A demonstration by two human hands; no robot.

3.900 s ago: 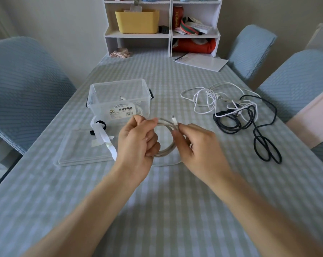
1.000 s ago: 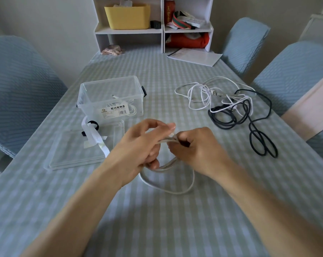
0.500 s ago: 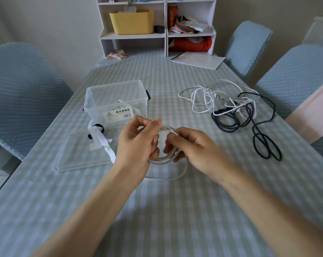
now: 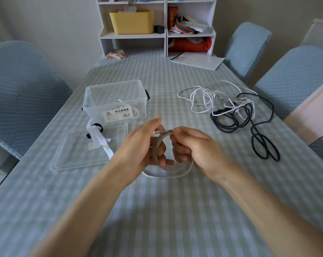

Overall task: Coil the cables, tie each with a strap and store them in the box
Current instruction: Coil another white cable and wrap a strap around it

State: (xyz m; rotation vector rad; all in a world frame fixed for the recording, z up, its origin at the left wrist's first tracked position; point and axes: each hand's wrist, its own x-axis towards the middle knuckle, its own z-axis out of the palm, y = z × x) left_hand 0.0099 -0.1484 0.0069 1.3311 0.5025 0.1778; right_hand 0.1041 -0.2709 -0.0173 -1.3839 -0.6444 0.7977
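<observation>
Fingers of the left hand (image 4: 144, 145) and right hand (image 4: 192, 147) curl around the grey cable coil (image 4: 168, 160) above the table (image 4: 157, 210), coiling nearly finished; next likely needs a strap (image 4: 99, 140).

we see a pale green-and-white checked tablecloth (image 4: 175, 210), a clear box (image 4: 115, 101), white cables (image 4: 203, 101) tangled with black cables (image 4: 257, 138), a yellow bin (image 4: 132, 22), and blue textured chairs (image 4: 21, 93).
</observation>
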